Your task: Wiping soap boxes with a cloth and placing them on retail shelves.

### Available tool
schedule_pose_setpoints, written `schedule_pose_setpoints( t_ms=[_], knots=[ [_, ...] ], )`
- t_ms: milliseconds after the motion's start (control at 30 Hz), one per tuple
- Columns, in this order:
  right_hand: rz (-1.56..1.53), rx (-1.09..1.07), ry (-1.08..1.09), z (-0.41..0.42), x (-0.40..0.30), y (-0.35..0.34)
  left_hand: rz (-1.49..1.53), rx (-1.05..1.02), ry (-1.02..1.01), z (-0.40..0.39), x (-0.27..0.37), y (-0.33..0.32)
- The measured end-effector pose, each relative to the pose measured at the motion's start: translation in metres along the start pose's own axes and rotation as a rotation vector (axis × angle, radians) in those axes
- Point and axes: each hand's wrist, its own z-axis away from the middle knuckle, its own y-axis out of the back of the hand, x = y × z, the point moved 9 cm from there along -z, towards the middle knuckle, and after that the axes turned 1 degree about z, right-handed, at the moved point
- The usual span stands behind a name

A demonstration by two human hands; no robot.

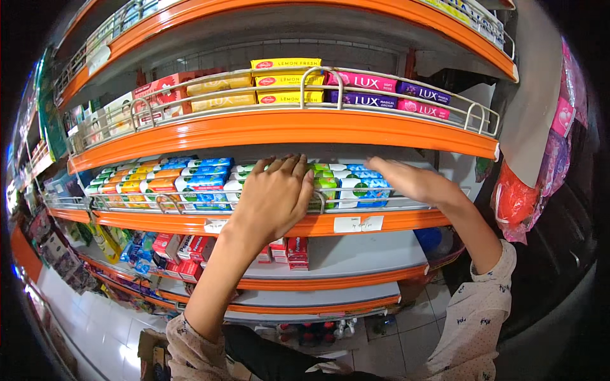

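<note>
My left hand [276, 195] lies palm down over the middle of a row of stacked soap bars, its fingers reaching over the green-and-white soap packs [326, 183]. It covers part of them, and its palm side is hidden. My right hand [400, 178], slightly blurred, is at the right end of the row, with its fingertips beside the blue-and-white soap packs [364, 193]; whether it touches them I cannot tell. Left of my left hand are more blue soap packs [205, 183], then orange soap packs [162, 185]. A wire rail [167, 202] runs along the front of this shelf.
Above, an orange-edged shelf [286, 126] carries Lux soap bars [367, 82] and yellow soap bars [288, 81] behind a rail. Toothpaste boxes [298, 252] stand on the shelf below. A cardboard box [152, 352] is on the tiled floor; pink plastic-wrapped goods [562, 119] hang at right.
</note>
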Motion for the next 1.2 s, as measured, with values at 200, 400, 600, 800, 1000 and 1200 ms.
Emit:
schedule_pose_setpoints(
  t_ms=[200, 400, 600, 800, 1000, 1200],
  knots=[
    [0.137, -0.012, -0.065, 0.011, -0.012, 0.002, 0.062, -0.152, 0.038, -0.002, -0.001, -0.004],
    [0.491, 0.108, 0.201, 0.029, -0.012, 0.010, 0.068, -0.137, 0.028, 0.000, 0.000, -0.005],
    [0.476, 0.038, -0.030, 0.036, -0.024, 0.004, 0.049, -0.127, 0.025, 0.000, -0.002, -0.002],
    [0.722, 0.165, 0.101, 0.030, -0.021, 0.014, 0.069, -0.095, 0.015, 0.000, -0.002, -0.002],
    [0.388, 0.161, 0.132, 0.011, -0.016, 0.015, 0.073, -0.142, 0.039, -0.001, -0.002, -0.005],
    [0.444, 0.131, 0.182, 0.004, -0.008, -0.001, 0.050, 0.010, -0.002, -0.002, 0.000, 0.003]
  ],
)
